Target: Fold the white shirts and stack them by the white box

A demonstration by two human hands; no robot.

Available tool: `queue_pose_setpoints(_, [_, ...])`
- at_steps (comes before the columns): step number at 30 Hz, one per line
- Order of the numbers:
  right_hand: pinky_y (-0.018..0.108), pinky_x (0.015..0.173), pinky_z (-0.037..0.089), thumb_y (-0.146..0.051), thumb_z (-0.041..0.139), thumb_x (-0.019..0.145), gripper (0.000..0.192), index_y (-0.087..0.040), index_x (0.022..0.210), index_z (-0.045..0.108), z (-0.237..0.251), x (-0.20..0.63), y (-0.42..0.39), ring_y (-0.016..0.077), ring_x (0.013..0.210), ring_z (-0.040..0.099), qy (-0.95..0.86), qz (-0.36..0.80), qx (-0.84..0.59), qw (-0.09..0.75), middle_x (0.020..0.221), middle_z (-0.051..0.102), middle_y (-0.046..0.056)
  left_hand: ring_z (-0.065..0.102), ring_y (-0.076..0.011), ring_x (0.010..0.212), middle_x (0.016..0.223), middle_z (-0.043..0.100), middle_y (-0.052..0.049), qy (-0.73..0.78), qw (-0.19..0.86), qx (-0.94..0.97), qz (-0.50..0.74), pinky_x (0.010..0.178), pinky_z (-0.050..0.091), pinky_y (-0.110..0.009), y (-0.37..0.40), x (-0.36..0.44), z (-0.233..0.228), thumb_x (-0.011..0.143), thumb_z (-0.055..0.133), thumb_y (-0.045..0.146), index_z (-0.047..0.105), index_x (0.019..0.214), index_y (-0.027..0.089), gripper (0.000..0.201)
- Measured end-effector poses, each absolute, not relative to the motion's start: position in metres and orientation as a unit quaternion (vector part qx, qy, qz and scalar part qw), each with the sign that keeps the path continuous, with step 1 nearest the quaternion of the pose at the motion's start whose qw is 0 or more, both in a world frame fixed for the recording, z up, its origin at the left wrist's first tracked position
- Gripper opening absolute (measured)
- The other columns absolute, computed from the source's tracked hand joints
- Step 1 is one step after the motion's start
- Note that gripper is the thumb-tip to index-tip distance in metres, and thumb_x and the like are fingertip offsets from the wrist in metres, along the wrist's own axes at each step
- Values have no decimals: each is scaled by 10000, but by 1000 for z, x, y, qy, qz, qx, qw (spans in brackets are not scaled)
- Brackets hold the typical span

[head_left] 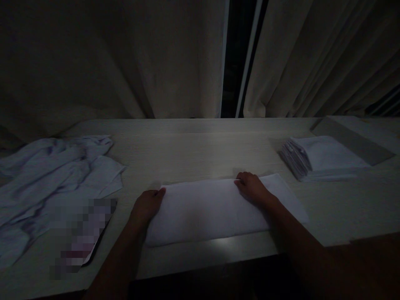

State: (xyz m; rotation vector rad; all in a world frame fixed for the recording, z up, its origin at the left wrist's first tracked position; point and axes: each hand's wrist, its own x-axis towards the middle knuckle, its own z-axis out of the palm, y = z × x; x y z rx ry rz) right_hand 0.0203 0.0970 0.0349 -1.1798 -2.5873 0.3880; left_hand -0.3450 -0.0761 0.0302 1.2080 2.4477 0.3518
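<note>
Over at your nine o'clock, a loose heap of crumpled white cloths spreads across the left end of the desk, and just beside it toward you lies a flat dark-edged item whose face is blurred beyond reading. Your left hand rests at the left end of the folded white towel, palm down, thumb touching the cloth's upper corner, fingers loosely curled and gripping nothing that you can make out. That towel lies flat at six o'clock, close to the desk's near edge, stretched lengthwise from one hand to the other. Your right hand lies on the towel's far edge, toward its right end, knuckles up and fingers bent down onto the fabric; whether they pinch a layer cannot be told in this dim light. Farther out at two o'clock, well apart from the towel, sits a neat stack of folded white cloths. Pale curtains hang behind the desk at twelve o'clock.
</note>
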Motion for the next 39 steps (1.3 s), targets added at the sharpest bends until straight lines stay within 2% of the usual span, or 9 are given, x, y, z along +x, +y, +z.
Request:
queue_pose_setpoints(5, [304,767,442,-326,476,966,235,-214,875,662,37,28,105,184,814,616,-885,258,-352,162,892,689,63,663,-304,835,897,719,-146,883,164,411,158,739,451,-385,-82,-348,36,798,400,707,690,839,191,593])
queue_pose_setpoints(9, [317,784,452,-337,494,953,228,-223,878,676,39,28,107,192,822,625,-867,299,-346,198,905,702,63,658,-258,812,886,716,-84,863,159,426,222,731,450,-348,-79,-341,41,753,536,649,683,912,215,484])
queue_pose_setpoints(14, [302,706,440,-369,516,936,240,-200,843,659,35,28,111,187,751,621,-853,297,-379,199,823,691,54,631,-198,718,784,687,-18,841,169,399,324,642,435,-293,-72,-337,39,758,561,557,661,941,229,389])
queue_pose_setpoints(18, [290,702,437,-361,506,945,234,-194,862,646,31,26,113,185,763,623,-855,269,-399,192,846,696,64,587,-172,676,708,621,11,830,176,416,327,624,422,-280,-64,-339,37,788,524,562,611,910,226,368])
queue_pose_setpoints(25, [310,758,472,-328,564,908,186,-185,929,681,34,26,114,195,828,637,-855,283,-398,174,931,710,77,620,-218,792,858,669,-37,808,246,451,289,704,466,-325,-61,-342,47,731,605,580,609,1094,232,502])
queue_pose_setpoints(28, [313,757,473,-334,613,872,195,-186,966,698,39,27,114,193,818,634,-858,299,-387,155,965,711,75,644,-255,884,966,698,-74,794,291,463,265,775,480,-355,-64,-341,54,723,615,586,663,1058,215,503])
queue_pose_setpoints(31, [304,713,461,-354,638,853,201,-179,926,703,43,26,112,189,768,620,-864,304,-380,132,908,705,74,650,-278,921,988,706,-91,790,313,458,263,801,489,-378,-70,-343,59,710,638,578,679,992,202,472])
queue_pose_setpoints(35, [294,674,438,-343,646,831,170,-178,864,667,41,26,112,180,738,598,-856,312,-386,144,841,678,54,664,-258,876,983,707,-81,767,357,432,312,763,518,-382,-80,-352,61,681,693,537,614,1146,203,578])
queue_pose_setpoints(39, [284,657,427,-306,633,816,119,-193,852,624,35,26,114,165,708,572,-846,333,-376,179,790,645,21,667,-267,980,1148,687,-126,723,440,391,361,837,531,-390,-89,-357,61,662,734,473,623,1169,197,588])
